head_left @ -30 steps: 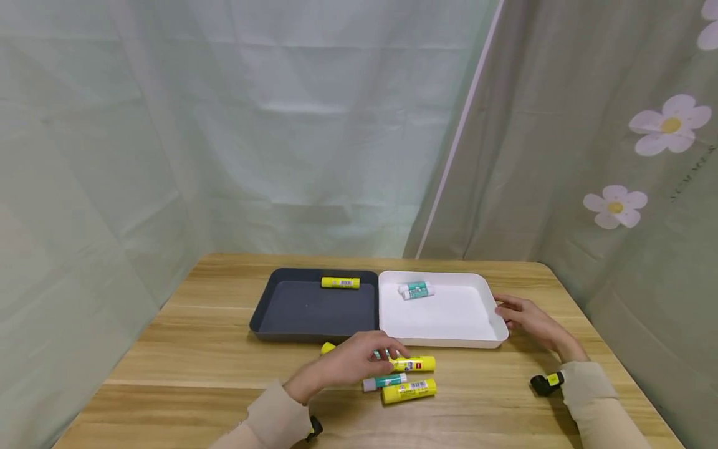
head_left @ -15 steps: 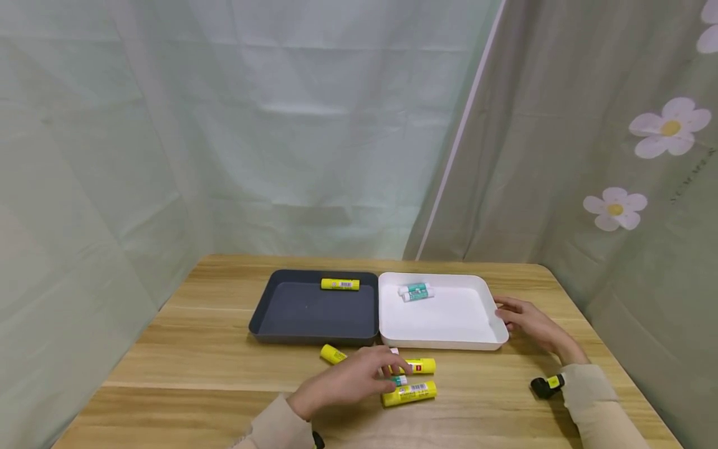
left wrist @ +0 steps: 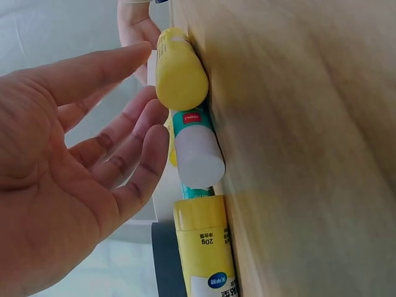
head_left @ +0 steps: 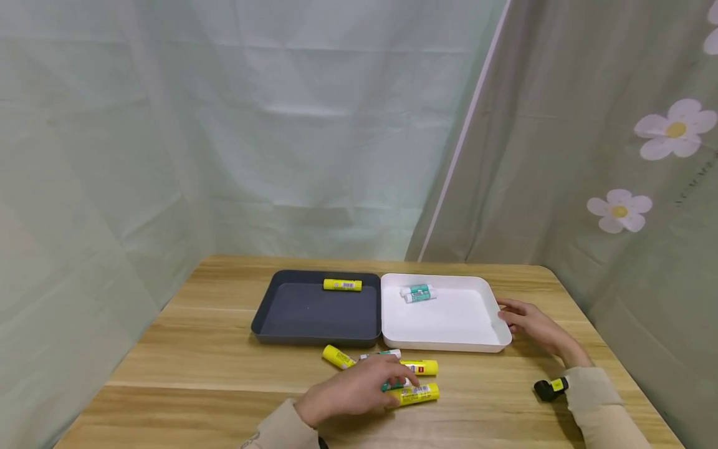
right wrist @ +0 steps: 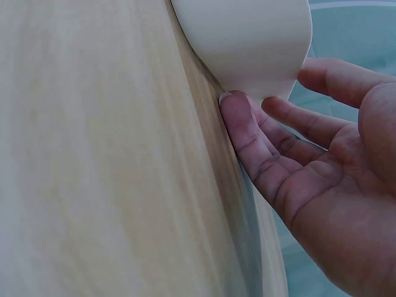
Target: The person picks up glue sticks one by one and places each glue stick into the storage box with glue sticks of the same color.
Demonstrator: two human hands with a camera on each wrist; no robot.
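In the head view my left hand [head_left: 361, 383] reaches over loose glue sticks, fingers spread and bent a little. Its thumb and fingertips are right at the nearest yellow glue stick [head_left: 424, 394]; the left wrist view shows that yellow stick [left wrist: 180, 80] beside the thumb tip, ungripped. A green-and-white glue stick [head_left: 396, 385] lies just behind it, partly under the fingers. Farther back are another yellow stick [head_left: 425, 368], an angled yellow stick [head_left: 338, 357] and a second green-and-white stick [head_left: 392, 353]. My right hand [head_left: 533, 325] touches the right end of the white tray [right wrist: 253, 43] with relaxed fingers.
A dark grey tray [head_left: 314, 319] stands left of the white one, side by side. One yellow glue stick [head_left: 342, 285] lies in the dark tray, two green-and-white ones [head_left: 421, 297] in the white. Curtains [head_left: 314, 156] hang behind the wooden table [head_left: 185, 368].
My left hand has moved nearer and slightly right, from over the middle sticks to the nearest yellow glue stick, uncovering the sticks behind. The right hand stays at the white tray.
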